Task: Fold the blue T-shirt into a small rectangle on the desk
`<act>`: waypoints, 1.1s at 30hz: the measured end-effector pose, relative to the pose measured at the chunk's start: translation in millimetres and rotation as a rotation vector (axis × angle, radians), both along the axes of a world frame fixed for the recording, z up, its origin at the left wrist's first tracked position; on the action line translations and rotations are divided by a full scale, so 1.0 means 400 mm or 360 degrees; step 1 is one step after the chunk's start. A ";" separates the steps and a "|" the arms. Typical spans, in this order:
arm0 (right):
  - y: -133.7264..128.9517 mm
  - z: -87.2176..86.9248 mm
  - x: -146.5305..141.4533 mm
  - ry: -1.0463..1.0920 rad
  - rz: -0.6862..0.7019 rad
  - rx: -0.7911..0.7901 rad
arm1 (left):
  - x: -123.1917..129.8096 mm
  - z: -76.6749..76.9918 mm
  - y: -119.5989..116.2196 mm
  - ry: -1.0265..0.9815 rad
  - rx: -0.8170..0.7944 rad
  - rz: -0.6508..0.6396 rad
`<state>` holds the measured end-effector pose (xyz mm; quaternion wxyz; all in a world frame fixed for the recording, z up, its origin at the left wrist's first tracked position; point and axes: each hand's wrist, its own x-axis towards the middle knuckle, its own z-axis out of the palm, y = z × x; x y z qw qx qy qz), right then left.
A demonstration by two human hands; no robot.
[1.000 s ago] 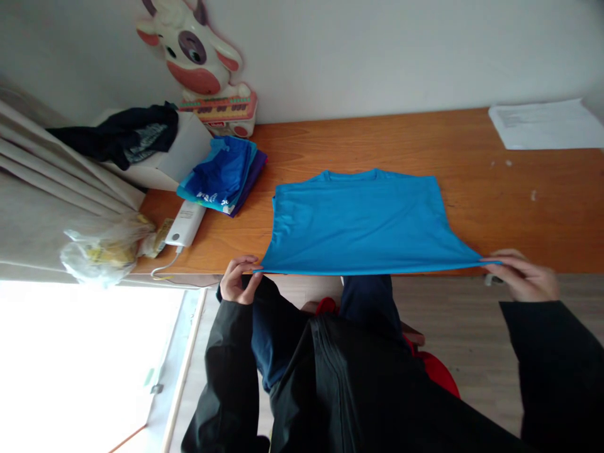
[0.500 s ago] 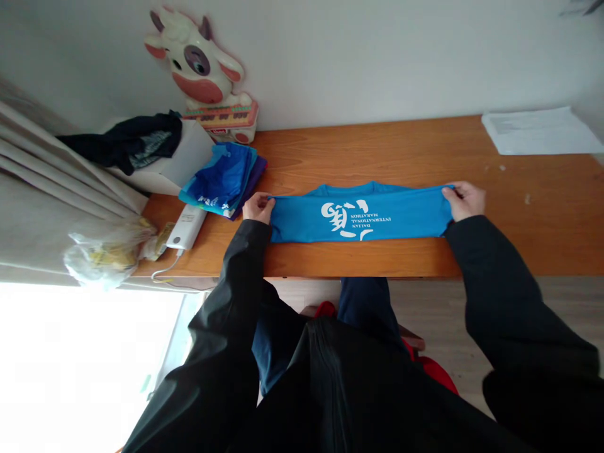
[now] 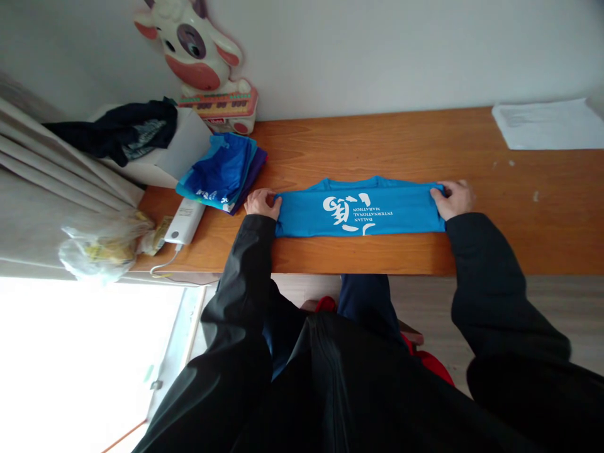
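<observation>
A blue T-shirt (image 3: 302,211) lies folded into a long strip on the wooden desk (image 3: 396,255), its white print facing up and its collar along the far edge. My left hand (image 3: 262,204) pinches the strip's left end between thumb and fingers. At the opposite end, my right hand (image 3: 453,197) grips the cloth the same way, thumb on top. The fingertips under the fabric are hidden on both sides.
Left of my left hand sits a stack of folded shirts (image 3: 219,170), beside a white box (image 3: 186,141) with a dark garment (image 3: 141,129) on it. A white power bank (image 3: 185,221), a plastic bag (image 3: 101,245), a cow toy (image 3: 202,63) and papers (image 3: 547,123) are also around.
Both hands have come slightly inward, and the shirt's ends are tucked a little shorter between them. The camera view has shifted slightly.
</observation>
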<state>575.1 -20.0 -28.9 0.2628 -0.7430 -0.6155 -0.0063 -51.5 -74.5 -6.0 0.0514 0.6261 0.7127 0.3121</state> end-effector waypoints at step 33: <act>-0.027 0.051 -0.044 0.0600 0.0253 0.0208 | 0.014 0.024 -0.040 -0.0218 0.0032 -0.0191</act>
